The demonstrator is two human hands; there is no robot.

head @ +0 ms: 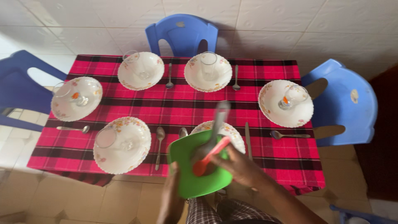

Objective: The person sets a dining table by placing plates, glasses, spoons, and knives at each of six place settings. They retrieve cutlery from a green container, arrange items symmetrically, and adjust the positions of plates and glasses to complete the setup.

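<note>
My left hand grips the near-left edge of a green plastic plate, held above the table's near edge. My right hand lies over the green plate, closed on a red-orange spoon together with a blurred grey metal utensil that sticks up. Under them sits a white flowered plate, partly hidden by the green plate.
A table under a red and black checked cloth holds several white flowered plates, such as the left one, with glasses lying in them. Spoons and a knife lie beside them. Blue plastic chairs stand around.
</note>
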